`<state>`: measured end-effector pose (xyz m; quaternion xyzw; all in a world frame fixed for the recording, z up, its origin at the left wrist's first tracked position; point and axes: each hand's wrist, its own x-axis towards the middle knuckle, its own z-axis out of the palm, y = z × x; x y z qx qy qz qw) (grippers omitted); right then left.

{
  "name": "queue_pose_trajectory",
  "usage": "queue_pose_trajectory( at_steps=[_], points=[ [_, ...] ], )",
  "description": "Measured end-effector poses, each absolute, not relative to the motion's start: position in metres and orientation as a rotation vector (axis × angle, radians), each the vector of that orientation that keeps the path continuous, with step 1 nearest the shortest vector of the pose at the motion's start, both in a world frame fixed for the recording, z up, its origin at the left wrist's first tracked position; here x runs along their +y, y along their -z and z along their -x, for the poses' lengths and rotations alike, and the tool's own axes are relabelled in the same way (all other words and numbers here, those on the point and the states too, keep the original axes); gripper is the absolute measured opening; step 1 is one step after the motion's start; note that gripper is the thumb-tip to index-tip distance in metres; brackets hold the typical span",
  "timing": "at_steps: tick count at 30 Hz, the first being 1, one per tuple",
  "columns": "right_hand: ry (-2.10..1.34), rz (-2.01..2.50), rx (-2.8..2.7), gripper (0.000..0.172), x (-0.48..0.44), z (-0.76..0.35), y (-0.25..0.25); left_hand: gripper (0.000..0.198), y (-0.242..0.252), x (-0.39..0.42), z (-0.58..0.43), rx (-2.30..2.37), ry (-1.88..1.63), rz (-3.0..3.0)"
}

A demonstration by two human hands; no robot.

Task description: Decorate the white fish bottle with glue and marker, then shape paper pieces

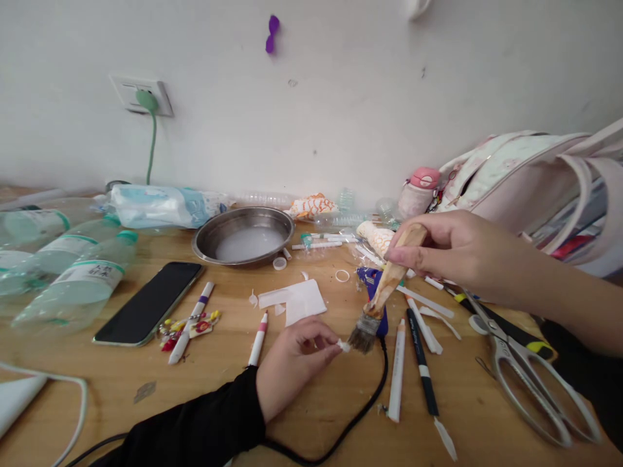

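Observation:
My right hand point(438, 250) grips the wooden handle of a flat paintbrush point(387, 285), its bristles pointing down and left. Between thumb and fingertips, my left hand point(299, 357) pinches a small white scrap point(343, 346), which is at the edge of the bristles; whether they touch I cannot tell. Behind the brush lies a blue glue gun point(370, 277), partly covered by it. White paper pieces point(306, 301) are on the table beyond my left hand. Farther back stands a metal bowl point(243, 235) with cloudy whitish liquid in it.
Plastic bottles point(90, 279), a phone point(148, 303) and a marker point(192, 322) lie to the left. Scissors point(523, 376), a black pen point(422, 360) and a white marker point(397, 370) are on the right. A black cable point(360, 415) crosses the front. A bag point(525, 175) stands at back right.

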<state>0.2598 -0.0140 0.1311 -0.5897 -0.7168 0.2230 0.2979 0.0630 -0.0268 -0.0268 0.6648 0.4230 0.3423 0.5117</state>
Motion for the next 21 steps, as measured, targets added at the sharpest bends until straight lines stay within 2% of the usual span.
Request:
queue_pose_trajectory(
  at_steps=[21],
  points=[
    [-0.536,1.603,-2.095,0.028,-0.016,-0.2518,-0.1346,0.009,0.0269,-0.0281,-0.0636,1.026,-0.823,-1.644]
  ],
)
